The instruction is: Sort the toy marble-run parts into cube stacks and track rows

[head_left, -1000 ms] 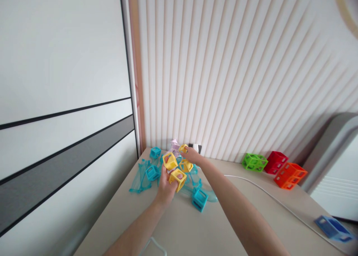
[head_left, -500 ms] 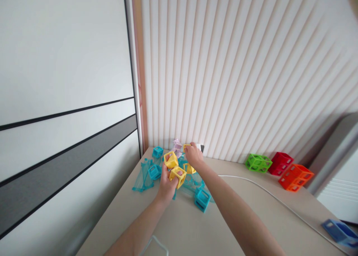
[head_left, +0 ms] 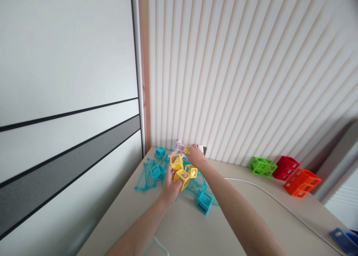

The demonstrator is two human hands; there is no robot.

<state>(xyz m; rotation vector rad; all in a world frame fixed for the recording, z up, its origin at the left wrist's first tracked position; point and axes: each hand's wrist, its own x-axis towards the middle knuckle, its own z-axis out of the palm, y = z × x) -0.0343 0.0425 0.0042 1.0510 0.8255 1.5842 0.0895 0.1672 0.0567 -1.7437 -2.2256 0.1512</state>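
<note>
My left hand (head_left: 170, 187) is closed around a yellow open-frame block (head_left: 176, 162) and a second yellow open-frame block (head_left: 183, 179), which sit against each other; its fingertips show through the openings. A third yellow open-frame block (head_left: 191, 171) lies just right of these; whether it is joined to them I cannot tell. Farther back, my right hand (head_left: 196, 156) pinches a small yellow block (head_left: 186, 149), partly hidden by the fingers, beside a lilac piece (head_left: 179, 147) near the wall. Under and around both hands lie flat translucent teal pieces (head_left: 145, 175).
Teal open-frame blocks stand around the hands, one at the front (head_left: 204, 202). Toward the right are a green block (head_left: 263, 166), a red block (head_left: 285, 168), an orange block (head_left: 302, 183) and a blue block (head_left: 345, 241). A white cable (head_left: 268, 194) crosses the table before the ribbed wall (head_left: 223, 80).
My left hand with its yellow blocks has shifted slightly right, closer to my right hand. The small yellow block in my right hand has tilted. The view has also shifted a little.
</note>
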